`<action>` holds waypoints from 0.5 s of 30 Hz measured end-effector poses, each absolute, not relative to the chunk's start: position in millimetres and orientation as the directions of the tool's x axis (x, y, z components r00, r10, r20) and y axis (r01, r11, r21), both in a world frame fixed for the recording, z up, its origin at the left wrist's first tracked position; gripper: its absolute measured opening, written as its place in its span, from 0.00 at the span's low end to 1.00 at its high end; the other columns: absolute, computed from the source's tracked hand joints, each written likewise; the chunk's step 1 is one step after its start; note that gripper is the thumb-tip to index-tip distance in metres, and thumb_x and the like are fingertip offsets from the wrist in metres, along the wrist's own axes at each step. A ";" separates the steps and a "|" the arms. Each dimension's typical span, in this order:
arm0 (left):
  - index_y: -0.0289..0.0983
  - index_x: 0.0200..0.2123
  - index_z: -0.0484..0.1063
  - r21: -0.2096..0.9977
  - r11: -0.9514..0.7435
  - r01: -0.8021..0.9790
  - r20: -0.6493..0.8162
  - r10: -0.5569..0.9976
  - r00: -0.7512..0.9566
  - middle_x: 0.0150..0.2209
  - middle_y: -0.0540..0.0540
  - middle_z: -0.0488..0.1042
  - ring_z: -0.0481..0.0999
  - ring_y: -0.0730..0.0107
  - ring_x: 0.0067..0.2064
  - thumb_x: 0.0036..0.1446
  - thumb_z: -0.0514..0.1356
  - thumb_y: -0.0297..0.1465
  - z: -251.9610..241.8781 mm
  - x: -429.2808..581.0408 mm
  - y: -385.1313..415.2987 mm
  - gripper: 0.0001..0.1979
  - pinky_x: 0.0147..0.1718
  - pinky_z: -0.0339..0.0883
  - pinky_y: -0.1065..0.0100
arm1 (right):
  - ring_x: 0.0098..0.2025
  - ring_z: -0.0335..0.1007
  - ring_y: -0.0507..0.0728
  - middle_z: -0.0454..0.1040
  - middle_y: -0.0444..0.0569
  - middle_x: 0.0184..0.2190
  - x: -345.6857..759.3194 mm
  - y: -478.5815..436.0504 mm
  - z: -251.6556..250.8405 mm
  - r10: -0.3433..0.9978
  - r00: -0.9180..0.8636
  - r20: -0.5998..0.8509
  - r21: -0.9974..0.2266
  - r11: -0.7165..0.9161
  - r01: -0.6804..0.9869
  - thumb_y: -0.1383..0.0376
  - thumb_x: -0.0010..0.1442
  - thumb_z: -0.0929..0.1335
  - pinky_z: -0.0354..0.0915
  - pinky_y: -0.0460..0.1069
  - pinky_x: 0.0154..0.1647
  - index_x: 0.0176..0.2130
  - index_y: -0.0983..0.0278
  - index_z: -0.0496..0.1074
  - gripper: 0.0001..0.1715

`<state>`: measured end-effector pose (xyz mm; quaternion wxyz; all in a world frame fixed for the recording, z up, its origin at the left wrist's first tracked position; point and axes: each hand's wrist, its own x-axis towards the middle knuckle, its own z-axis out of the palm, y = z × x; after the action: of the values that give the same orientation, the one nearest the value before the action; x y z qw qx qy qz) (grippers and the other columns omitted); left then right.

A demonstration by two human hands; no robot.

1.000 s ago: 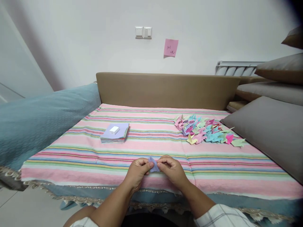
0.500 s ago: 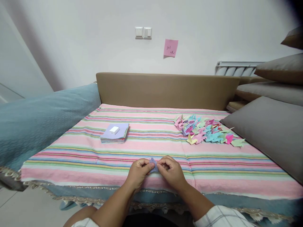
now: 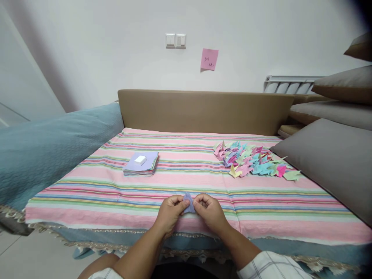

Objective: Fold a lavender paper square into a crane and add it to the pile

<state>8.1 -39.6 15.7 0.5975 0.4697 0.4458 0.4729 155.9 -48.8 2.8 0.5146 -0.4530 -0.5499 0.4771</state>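
Between my two hands, low in the middle of the head view, is a small folded piece of purple paper (image 3: 189,204). My left hand (image 3: 171,211) pinches its left side between thumb and fingers. On the other side, my right hand (image 3: 211,211) is closed with thumb and fingertips at the paper's right edge. Both hands hover over the front part of the striped cloth (image 3: 186,182). The paper's lower folds are partly covered by my left thumb.
A stack of square coloured paper (image 3: 136,166) with a small white block (image 3: 140,160) on top lies to the left. Many-coloured folded paper figures (image 3: 255,161) are heaped at the right. Grey cushions (image 3: 334,155) border the right side, a brown backrest (image 3: 203,112) the back.
The purple paper between my fingers looks slightly wider and more spread, and my right hand has shifted a touch. The rest is unchanged.
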 end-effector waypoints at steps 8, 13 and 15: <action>0.35 0.22 0.69 0.975 0.074 -0.209 -0.036 0.982 0.184 0.17 0.55 0.64 0.59 0.78 0.21 0.38 0.68 0.45 23.3 10.2 -44.4 0.19 0.22 0.52 0.74 | 0.22 0.58 0.49 0.63 0.39 0.20 154.5 -47.3 0.5 0.981 -0.152 0.121 -0.988 0.104 -0.115 0.49 0.47 0.71 0.57 0.45 0.25 0.32 0.62 0.66 0.22; 0.34 0.23 0.70 0.972 0.047 -0.232 -0.003 0.982 0.190 0.20 0.52 0.69 0.65 0.76 0.24 0.39 0.68 0.43 18.4 9.7 -44.5 0.18 0.26 0.58 0.73 | 0.19 0.57 0.47 0.64 0.38 0.19 149.9 -48.3 -4.6 0.942 -0.336 -0.004 -0.998 -0.023 -0.053 0.50 0.45 0.72 0.55 0.44 0.21 0.30 0.63 0.66 0.22; 0.34 0.22 0.69 0.957 0.087 -0.277 -0.023 0.973 0.228 0.19 0.52 0.69 0.65 0.76 0.22 0.40 0.68 0.43 16.2 10.6 -45.0 0.19 0.24 0.59 0.72 | 0.19 0.58 0.48 0.66 0.39 0.18 148.6 -49.5 -4.8 0.933 -0.358 -0.047 -0.999 -0.050 0.000 0.51 0.47 0.71 0.56 0.45 0.21 0.26 0.63 0.66 0.20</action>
<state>10.6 -45.0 16.2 0.6335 0.4611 0.3774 0.4936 148.6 -49.5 -4.8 0.3903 -0.4108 -0.5678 0.5971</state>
